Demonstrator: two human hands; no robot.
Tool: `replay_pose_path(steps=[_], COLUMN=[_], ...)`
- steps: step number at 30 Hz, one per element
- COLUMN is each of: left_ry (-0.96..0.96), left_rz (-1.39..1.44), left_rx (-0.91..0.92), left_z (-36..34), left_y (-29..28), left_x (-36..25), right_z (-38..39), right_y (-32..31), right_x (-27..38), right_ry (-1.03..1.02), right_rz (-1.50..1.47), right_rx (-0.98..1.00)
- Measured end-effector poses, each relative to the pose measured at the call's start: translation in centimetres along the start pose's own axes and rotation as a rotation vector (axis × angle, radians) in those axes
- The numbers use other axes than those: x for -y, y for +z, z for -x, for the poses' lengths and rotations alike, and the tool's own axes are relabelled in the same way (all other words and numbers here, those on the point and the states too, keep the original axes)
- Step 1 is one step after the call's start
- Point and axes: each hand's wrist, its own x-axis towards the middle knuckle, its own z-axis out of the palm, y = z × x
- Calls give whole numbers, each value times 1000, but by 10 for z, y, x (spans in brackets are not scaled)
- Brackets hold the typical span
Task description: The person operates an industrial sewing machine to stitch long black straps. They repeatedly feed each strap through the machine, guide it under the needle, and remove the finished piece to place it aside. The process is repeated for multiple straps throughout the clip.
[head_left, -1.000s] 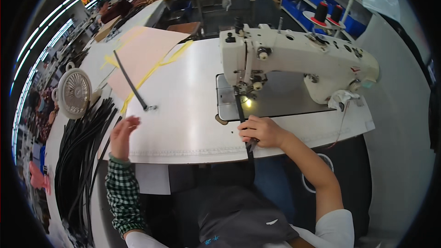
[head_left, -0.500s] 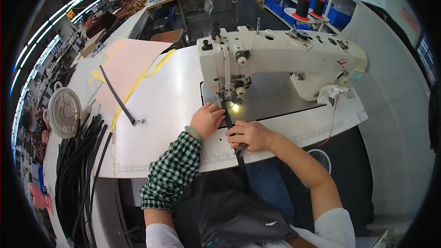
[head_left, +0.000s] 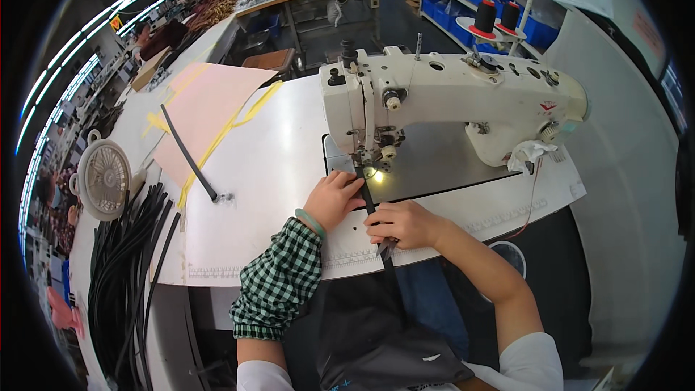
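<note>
A white sewing machine (head_left: 441,94) with a lit needle area stands on the table. A black strip (head_left: 389,279) runs from under its presser foot down over the table's front edge. My left hand (head_left: 334,199), above a checked sleeve cover, presses fingers closed on the strip just before the foot. My right hand (head_left: 405,224) grips the strip lower down, with small metal snips (head_left: 385,247) held in it.
At left lie many black strips (head_left: 119,261), a plastic basket (head_left: 103,177) and pink paper (head_left: 206,108) with yellow tape and a loose strip. Thread cones (head_left: 483,18), shelves with blue bins (head_left: 539,29) and another workbench are behind. A person (head_left: 139,43) is far left.
My left hand has moved right and up from the left side of the table onto the strip by the presser foot. My right hand stays on the strip. The view has shifted slightly.
</note>
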Motion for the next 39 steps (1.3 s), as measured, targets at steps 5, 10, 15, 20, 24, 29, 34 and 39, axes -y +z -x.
replay_pose_path(steps=[5, 10, 15, 20, 24, 29, 34, 39], left_ry=[-2, -9, -7, 8, 4, 7, -3, 0], left_rz=[1, 3, -5, -4, -6, -2, -8, -8], left_rx=[2, 5, 0, -11, -12, -14, -12, -10], left_z=[-1, -1, 0, -2, 0, -1, 0, -1], left_y=[0, 0, 1, -1, 2, 1, 1, 1], left_x=[0, 1, 1, 0, 1, 1, 1, 0], right_z=[0, 0, -1, -1, -1, -2, -4, -3], right_y=[0, 0, -1, -1, 0, -2, -2, -3], right_x=[-2, 0, 0, 0, 0, 1, 2, 2], right_ry=[-30, 6, 5, 39, 24, 32, 34, 39], right_rz=[-11, -31, -30, -20, -23, -18, -27, -26], right_rx=[-13, -4, -9, 8, 8, 10, 9, 14])
